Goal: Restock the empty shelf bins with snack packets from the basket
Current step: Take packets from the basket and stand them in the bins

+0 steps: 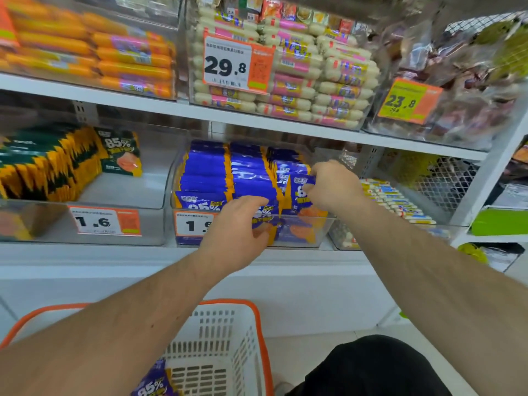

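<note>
Blue snack packets point(251, 178) stand upright in rows in the clear middle bin point(303, 230), faces toward the camera, printed "85%". The right hand point(333, 185) pinches one packet at the row's 2 o'clock end; the left hand point(238, 227) curls over the front packets. The bin tag point(193, 224) reads "1.9"; tags nearby read "1.6" and "29.8". At 6 o'clock, the white basket point(217, 347) holds another blue packet point(153, 384).
</note>
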`<state>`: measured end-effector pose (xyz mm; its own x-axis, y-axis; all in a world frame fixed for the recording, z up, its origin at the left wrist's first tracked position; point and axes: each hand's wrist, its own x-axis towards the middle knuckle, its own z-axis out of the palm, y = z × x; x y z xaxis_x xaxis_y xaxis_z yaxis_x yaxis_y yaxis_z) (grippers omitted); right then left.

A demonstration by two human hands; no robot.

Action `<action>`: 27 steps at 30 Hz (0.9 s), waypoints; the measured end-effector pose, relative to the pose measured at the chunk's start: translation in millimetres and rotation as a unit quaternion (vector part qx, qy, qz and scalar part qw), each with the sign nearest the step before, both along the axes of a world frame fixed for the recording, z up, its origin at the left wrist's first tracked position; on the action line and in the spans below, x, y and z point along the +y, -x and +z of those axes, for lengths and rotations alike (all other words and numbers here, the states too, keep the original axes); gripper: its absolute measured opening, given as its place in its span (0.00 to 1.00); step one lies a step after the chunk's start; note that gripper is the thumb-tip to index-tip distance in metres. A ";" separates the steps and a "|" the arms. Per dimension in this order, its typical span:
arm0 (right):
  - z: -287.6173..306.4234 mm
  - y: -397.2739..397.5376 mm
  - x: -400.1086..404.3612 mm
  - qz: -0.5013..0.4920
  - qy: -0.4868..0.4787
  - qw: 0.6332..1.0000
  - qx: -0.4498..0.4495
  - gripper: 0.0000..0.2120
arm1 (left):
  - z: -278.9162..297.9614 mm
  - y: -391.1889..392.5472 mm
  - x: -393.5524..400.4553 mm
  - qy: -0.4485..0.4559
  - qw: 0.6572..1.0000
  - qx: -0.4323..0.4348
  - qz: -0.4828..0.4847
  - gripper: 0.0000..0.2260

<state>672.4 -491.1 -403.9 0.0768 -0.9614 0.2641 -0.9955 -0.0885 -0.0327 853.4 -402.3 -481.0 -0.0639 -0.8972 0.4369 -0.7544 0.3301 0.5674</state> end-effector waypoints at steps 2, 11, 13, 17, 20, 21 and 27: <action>-5.6 -3.7 -6.8 0.000 -0.028 1.000 -0.010 0.10 | -4.9 -5.9 1.5 -0.008 1.000 0.004 0.002 0.23; -11.4 -49.0 15.6 0.096 0.134 0.975 -0.151 0.06 | -18.6 -42.5 9.8 -0.075 0.995 0.061 0.002 0.20; -18.6 -71.9 31.7 0.146 0.149 0.958 -0.197 0.05 | -22.3 -53.5 16.0 -0.073 0.995 0.071 0.002 0.20; -62.8 -132.7 66.2 0.240 0.124 0.926 -0.263 0.03 | -43.9 -88.0 38.8 -0.094 0.993 0.061 0.033 0.19; -114.4 -176.5 82.7 0.293 0.049 0.909 -0.294 0.04 | -73.9 -122.1 59.7 -0.154 0.984 0.051 0.072 0.18; -132.4 -188.3 85.2 0.290 0.023 0.906 -0.306 0.04 | -83.6 -133.3 66.6 -0.172 0.980 0.051 0.081 0.18; -246.7 -233.0 101.8 0.176 -0.246 0.906 -0.297 0.11 | -133.8 -202.5 99.6 -0.297 0.944 0.051 0.136 0.17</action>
<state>905.4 -389.3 -650.6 0.3866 -0.9173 -0.0954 -0.7026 -0.2259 -0.6748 1055.9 -302.7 -614.8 0.2188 -0.9630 -0.1575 -0.6966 -0.2672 0.6658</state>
